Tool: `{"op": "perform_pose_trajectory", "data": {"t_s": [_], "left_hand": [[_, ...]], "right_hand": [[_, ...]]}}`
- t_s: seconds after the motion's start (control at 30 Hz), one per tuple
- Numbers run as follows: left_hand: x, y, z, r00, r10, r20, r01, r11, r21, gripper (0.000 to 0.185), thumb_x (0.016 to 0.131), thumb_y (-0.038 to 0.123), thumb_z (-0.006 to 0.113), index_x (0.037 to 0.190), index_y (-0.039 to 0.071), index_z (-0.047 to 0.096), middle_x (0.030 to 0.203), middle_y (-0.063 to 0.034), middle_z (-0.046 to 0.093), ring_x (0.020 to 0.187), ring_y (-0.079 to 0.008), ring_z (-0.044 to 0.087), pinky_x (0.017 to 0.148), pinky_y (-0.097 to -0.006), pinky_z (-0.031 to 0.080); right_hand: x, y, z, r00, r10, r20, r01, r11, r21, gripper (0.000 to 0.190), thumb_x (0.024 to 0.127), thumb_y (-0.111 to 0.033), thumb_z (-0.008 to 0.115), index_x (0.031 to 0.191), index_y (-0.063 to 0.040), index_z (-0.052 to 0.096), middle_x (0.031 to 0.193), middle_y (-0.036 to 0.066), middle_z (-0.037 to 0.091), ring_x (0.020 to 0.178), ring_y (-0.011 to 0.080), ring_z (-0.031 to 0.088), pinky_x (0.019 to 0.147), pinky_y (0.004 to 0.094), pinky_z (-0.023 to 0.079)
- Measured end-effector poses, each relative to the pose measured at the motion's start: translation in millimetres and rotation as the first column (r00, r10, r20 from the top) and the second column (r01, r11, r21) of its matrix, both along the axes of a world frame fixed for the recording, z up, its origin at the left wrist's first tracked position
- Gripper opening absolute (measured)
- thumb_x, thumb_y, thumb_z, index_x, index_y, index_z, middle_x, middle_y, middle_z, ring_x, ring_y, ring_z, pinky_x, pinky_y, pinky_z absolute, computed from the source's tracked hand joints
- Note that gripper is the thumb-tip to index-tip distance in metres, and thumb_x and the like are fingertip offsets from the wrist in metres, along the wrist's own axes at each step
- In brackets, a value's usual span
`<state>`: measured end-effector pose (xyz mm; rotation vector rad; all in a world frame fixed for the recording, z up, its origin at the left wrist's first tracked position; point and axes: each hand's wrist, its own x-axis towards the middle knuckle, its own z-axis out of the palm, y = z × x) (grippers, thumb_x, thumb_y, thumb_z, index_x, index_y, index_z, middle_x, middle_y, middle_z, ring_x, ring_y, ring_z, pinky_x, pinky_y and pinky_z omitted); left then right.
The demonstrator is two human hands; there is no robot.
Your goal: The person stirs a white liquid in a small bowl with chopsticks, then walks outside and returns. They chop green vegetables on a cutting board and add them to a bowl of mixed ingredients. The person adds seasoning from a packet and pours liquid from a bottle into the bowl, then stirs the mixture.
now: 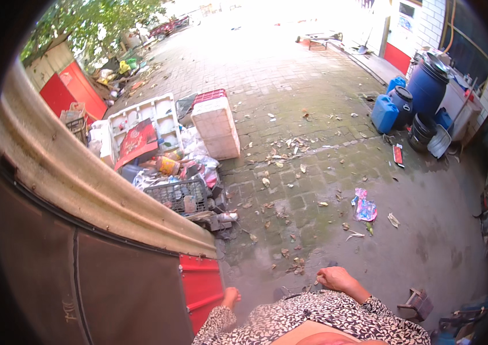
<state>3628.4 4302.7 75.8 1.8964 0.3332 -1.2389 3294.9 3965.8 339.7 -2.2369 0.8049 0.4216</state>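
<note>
Low in the view, my left hand [231, 296] hangs beside the red corrugated metal panel [201, 284] with its fingers curled; whether it holds anything is too small to tell. My right hand [338, 278] is in front of my patterned top [313, 308], its fingers bent inward and their inner side hidden. Before me lies a paved yard with dry leaves and husks [298, 265]. A crumpled pink and blue plastic wrapper [365, 210] lies on the ground farther ahead of my right hand.
At left stand a black plastic crate [177, 194], piled rubbish and a white foam box [216, 129]. Blue drums [428, 84], a jerrycan [384, 114], black buckets [422, 130] and a dustpan [439, 141] are at right. A small stool [418, 304] stands lower right.
</note>
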Motion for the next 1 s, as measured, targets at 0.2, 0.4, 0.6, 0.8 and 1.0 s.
{"op": "perform_pose_trajectory", "data": {"t_s": [0.2,0.4,0.6,0.8,1.0], "left_hand": [[-64,-167,17,0.97,-0.231,0.074,0.23,0.973,0.022,0.025,0.09,0.008,0.058,0.115,0.003,0.059,0.087,-0.0105,0.064,0.066,-0.0224,0.066,0.05,-0.0377,0.057],[-181,-302,4,0.94,-0.341,-0.019,0.341,0.936,0.088,0.024,0.093,0.011,0.053,0.114,0.003,0.06,0.085,-0.0127,0.063,0.067,-0.0261,0.065,0.048,-0.0398,0.053],[-240,-470,-5,0.714,-0.459,-0.529,0.169,0.846,-0.505,0.021,0.092,0.008,0.053,0.111,0.002,0.061,0.08,-0.0099,0.06,0.063,-0.0229,0.06,0.045,-0.0386,0.047],[-336,-673,11,0.656,-0.68,-0.328,0.666,0.726,-0.174,0.015,0.091,0.016,0.043,0.085,0.009,0.054,0.065,-0.0037,0.043,0.052,-0.0215,0.042,0.043,-0.0372,0.032],[-426,-863,-30,0.336,-0.855,-0.396,0.806,0.478,-0.348,0.011,0.084,0.02,0.048,0.076,0.012,0.049,0.068,-0.0059,0.045,0.058,-0.0259,0.044,0.047,-0.0405,0.035]], "right_hand": [[-113,-70,8,0.982,-0.182,0.043,0.183,0.983,-0.028,0.034,0.09,-0.033,0.064,0.111,-0.007,0.069,0.103,0.018,0.071,0.1,0.0365,0.066,0.088,0.0473,0.051],[-268,-160,4,0.92,-0.393,0.008,0.393,0.919,-0.033,0.033,0.089,-0.032,0.065,0.112,-0.009,0.07,0.107,0.016,0.071,0.103,0.0353,0.066,0.089,0.0469,0.051],[-395,-256,-4,0.847,-0.53,0.051,0.531,0.836,-0.139,0.033,0.089,-0.03,0.066,0.112,-0.007,0.068,0.104,0.017,0.071,0.102,0.035,0.066,0.089,0.0468,0.051],[-477,-364,-2,0.797,-0.59,0.128,0.603,0.788,-0.124,0.028,0.092,-0.029,0.063,0.109,-0.007,0.065,0.1,0.017,0.07,0.098,0.0376,0.065,0.084,0.05,0.051],[-583,-474,-11,0.653,-0.757,-0.014,0.75,0.648,-0.134,0.028,0.092,-0.031,0.062,0.107,-0.007,0.064,0.098,0.016,0.068,0.096,0.0371,0.065,0.082,0.0497,0.051]]}}
